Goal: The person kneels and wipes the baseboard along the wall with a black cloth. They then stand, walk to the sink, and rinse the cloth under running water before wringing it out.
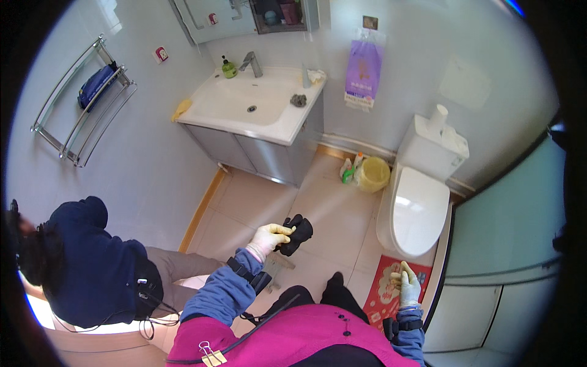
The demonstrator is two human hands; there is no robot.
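My left hand, in a pale, yellowish glove, pinches a crumpled black cloth item above the tiled floor. Whether that item is a glove or some other piece of fabric is not clear. On the other side of my body, my right hand wears a similar glove and has nothing in it, its fingers apart. Beneath it lies a red printed floor mat, in front of the white toilet with its lid down.
A washbasin on a grey cabinet stands ahead, with a steel-wool-like scourer and a yellow cloth or glove on its edges. Bottles and a yellow-lined bin sit beside the toilet. Another person bends at left.
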